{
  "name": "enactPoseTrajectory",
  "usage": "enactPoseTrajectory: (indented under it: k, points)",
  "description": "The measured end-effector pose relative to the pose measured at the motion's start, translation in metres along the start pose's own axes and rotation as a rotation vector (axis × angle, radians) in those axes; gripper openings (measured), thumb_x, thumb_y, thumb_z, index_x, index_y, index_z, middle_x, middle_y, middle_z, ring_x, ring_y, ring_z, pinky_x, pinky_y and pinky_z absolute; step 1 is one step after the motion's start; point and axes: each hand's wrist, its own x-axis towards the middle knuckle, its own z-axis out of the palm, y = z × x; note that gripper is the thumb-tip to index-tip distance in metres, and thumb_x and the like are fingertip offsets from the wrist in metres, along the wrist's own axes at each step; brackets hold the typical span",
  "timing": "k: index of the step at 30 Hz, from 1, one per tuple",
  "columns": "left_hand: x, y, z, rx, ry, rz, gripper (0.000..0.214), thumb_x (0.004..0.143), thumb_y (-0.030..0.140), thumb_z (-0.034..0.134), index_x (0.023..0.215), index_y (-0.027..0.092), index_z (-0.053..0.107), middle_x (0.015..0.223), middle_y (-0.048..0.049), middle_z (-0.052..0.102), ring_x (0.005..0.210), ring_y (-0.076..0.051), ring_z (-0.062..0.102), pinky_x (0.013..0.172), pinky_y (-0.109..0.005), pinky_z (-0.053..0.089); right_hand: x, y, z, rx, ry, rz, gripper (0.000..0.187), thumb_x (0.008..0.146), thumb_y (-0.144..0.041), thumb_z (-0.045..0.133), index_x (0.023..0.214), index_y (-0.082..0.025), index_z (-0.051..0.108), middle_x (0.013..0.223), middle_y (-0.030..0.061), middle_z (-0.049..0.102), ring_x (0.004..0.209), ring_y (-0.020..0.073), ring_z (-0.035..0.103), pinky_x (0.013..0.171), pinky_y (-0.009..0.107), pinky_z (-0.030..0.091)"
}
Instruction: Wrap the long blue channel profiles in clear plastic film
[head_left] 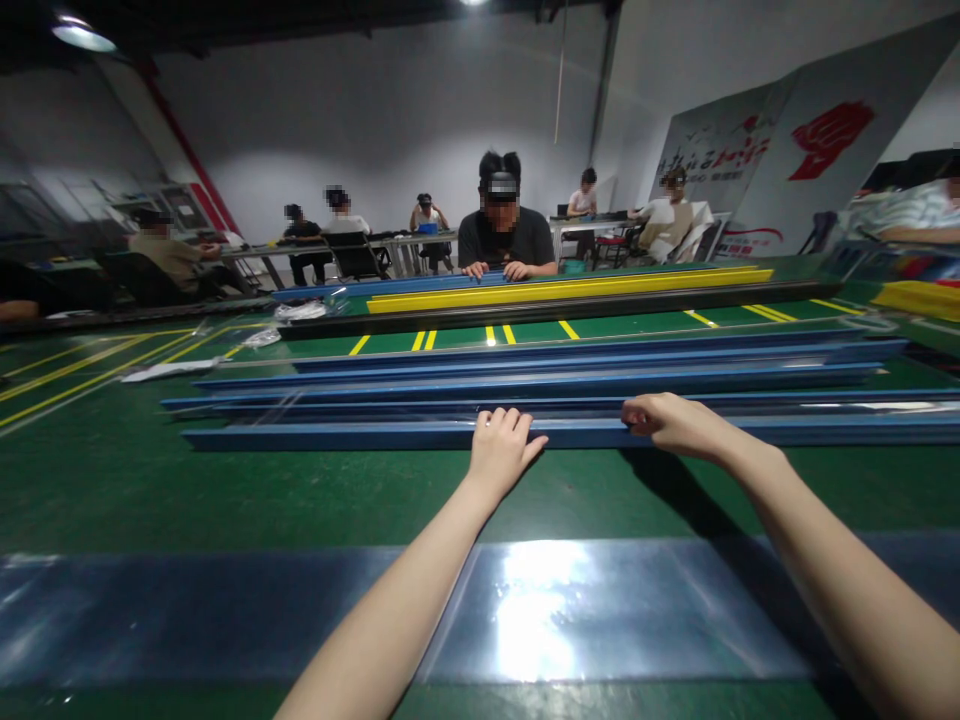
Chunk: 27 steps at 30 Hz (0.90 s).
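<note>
A long blue channel strip [360, 437] lies across the green table, with a shiny clear film along its trough. My left hand [501, 452] hooks its fingers over the near wall of this strip, the thumb lying along the outside. Farther right, my right hand [667, 422] is closed in a pinch at the same wall. Its fingertips are turned away, so what they pinch is hidden. More blue channel strips [525, 384] lie parallel just behind. Between me and the strips, a wide clear plastic sheet [262, 610] lies flat under my forearms.
Farther back lie a yellow strip [570, 290] and a black strip [450, 318]. Bundled clear plastic [300, 310] sits at the left. Across the table a person [506, 235] has both hands on another blue strip [375, 286]. Several people sit at tables behind.
</note>
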Motion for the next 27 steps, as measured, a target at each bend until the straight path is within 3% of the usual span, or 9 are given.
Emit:
enactPoseTrajectory:
  k: [7,16,27]
  points:
    - [0.0,0.0,0.0,-0.003,-0.008,-0.01,0.031,0.083,0.046,0.045,0.09,0.018,0.056,0.086,-0.0045,0.06,0.082,-0.019,0.049,0.072,-0.034,0.03,0.002,-0.011,0.008,-0.065,0.056,-0.051,0.025,0.075,-0.042,0.048,0.086,-0.021,0.056,0.094,0.0052,0.061,0.082,0.0199,0.057,0.058,0.025,0.036]
    - [-0.001,0.0,-0.002,0.003,-0.015,-0.018,0.031,0.083,0.046,0.044,0.09,0.018,0.057,0.087,-0.0047,0.06,0.083,-0.02,0.049,0.074,-0.034,0.03,0.007,-0.014,0.01,-0.03,0.14,-0.111,0.014,0.074,-0.035,0.054,0.072,-0.02,0.054,0.078,0.0026,0.061,0.068,0.0145,0.054,0.055,0.022,0.033]
    - [-0.001,0.0,-0.003,0.011,-0.009,-0.055,0.035,0.082,0.049,0.043,0.089,0.018,0.058,0.086,-0.0057,0.061,0.083,-0.021,0.049,0.074,-0.035,0.03,0.002,-0.025,0.011,-0.066,0.165,-0.109,0.015,0.076,-0.036,0.053,0.077,-0.021,0.054,0.083,0.002,0.061,0.072,0.0152,0.055,0.053,0.022,0.031]
